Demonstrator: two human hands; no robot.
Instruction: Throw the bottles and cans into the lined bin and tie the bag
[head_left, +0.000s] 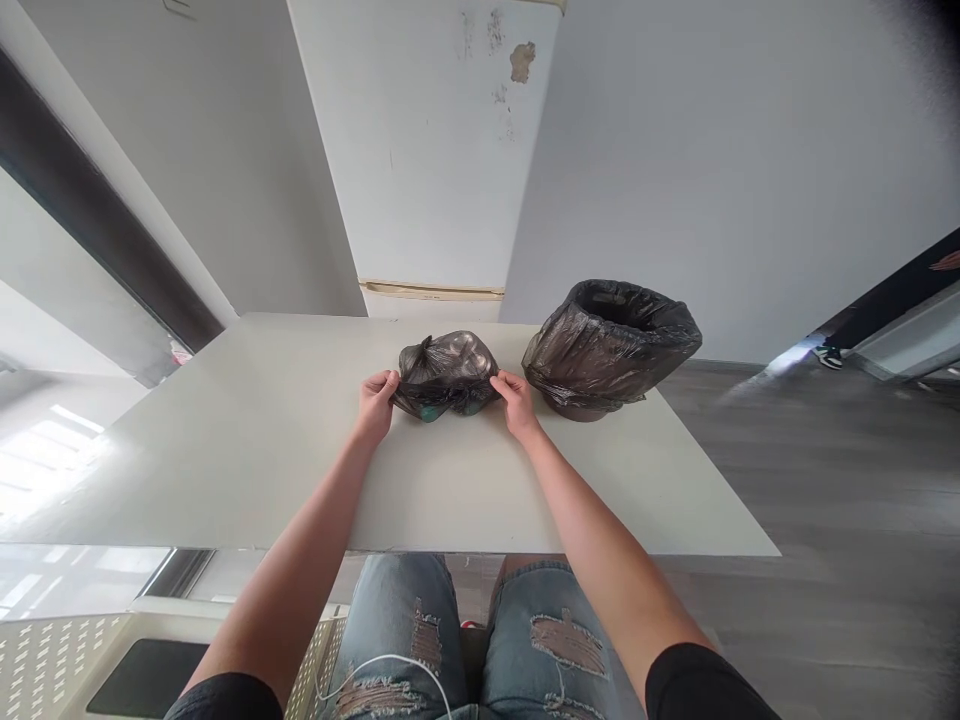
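A filled black plastic garbage bag (450,360) rests on the white table (285,440) in front of me. Through its thin film, greenish and pale contents show faintly, but I cannot make out what they are. My left hand (376,402) pinches the left end of the bag's gathered edge. At the opposite end, my right hand (516,400) pinches the same edge, so it is stretched between both hands. Just right of my right hand stands a trash can (581,410) lined with another black bag (607,345), its mouth open and folded over the rim.
Behind the table are a white refrigerator (427,150) and a grey wall (675,180). A pale perforated plastic crate or chair (60,660) sits at the lower left. Far right, another person's shoe (829,356) shows on the grey floor (810,480).
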